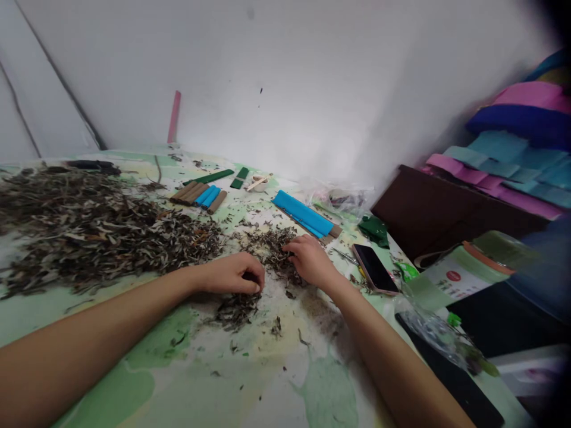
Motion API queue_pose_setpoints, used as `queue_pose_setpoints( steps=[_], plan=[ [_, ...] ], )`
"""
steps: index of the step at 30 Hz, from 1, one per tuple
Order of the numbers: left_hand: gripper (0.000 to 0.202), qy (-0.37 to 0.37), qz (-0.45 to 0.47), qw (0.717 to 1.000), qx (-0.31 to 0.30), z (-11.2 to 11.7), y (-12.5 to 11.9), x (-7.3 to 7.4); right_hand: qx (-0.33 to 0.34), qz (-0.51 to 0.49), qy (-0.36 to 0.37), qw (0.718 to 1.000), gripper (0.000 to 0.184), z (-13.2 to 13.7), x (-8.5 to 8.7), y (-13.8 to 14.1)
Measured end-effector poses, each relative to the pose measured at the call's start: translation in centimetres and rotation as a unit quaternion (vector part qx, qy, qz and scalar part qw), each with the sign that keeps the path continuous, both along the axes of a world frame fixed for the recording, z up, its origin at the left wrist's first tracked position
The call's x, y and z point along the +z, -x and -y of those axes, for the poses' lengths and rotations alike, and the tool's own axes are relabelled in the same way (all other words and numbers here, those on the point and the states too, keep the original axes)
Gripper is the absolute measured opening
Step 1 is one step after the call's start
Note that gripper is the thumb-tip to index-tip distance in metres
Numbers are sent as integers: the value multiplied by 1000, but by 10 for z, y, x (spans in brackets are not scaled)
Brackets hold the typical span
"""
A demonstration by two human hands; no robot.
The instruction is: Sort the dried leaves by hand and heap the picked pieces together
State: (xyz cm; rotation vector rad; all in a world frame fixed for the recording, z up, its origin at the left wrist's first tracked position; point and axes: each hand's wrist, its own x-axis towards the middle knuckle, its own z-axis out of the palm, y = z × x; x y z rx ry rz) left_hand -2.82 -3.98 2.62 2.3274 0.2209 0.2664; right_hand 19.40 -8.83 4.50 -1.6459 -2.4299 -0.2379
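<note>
The small pile of dried leaves (272,252) lies on the table (134,368) between the two hands, just past the fingertips, apart from the big heap (89,229) that covers the left of the table. The left hand (232,273) rests on the tabletop with its fingers curled under, pinching at leaves at the near edge of the small pile; whether it has a real hold on any cannot be told. The right hand (310,258) lies palm down with its fingertips in the pile, loosely bent, pressing or picking rather than clenched. A thin scatter of crumbs (236,309) sits below the left hand, nearer the body. By the look of it the sorting is at an early stage: only this small share has been drawn out, and the big heap seems largely untouched. Behind the pile lie a few brown and blue rolls (200,196), two green strips (223,176), a small cup (259,183) with a stick in it, and a longer blue roll (303,214). To the right are a folded green cloth (373,229), a phone (375,268) lying face up near the right wrist, a clear bag (343,199), and a green jar (468,264) on its side. A pink stick (173,117) leans on the wall. Stacked coloured sheets (513,160) fill the far right.
</note>
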Motion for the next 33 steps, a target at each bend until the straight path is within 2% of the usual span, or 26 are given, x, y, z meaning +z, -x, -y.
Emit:
queue_pose_setpoints(
  steps=[4, 8, 11, 15, 20, 22, 28, 33],
  plan=[
    [15, -27, 11, 999, 20, 1, -1, -1, -16, -11, 1, 1000, 13, -2, -3, -1],
    [19, -73, 50, 991, 105, 2, -4, -1, -30, -98, -26, 994, 12, -5, -5, -3],
    [21, -80, 82, 979, 170, 1, -5, -1, -49, -199, -46, 978, 14, -8, -8, -3],
    [22, -47, 110, 962, 243, -1, -6, -2, -85, -371, -13, 925, 10, -11, -12, 1],
    [27, 7, 127, 952, 278, -3, -7, -5, -62, -598, 100, 793, 12, -5, -11, 21],
    [30, 24, 131, 952, 276, -3, -8, -7, -47, -633, 125, 762, 15, 0, -10, 31],
    [31, 35, 126, 960, 249, -2, -12, -7, -16, -671, 158, 724, 13, 10, -14, 51],
    [27, 31, 119, 959, 256, 1, -11, -1, -28, -670, 159, 724, 13, 10, -20, 53]
  ],
)
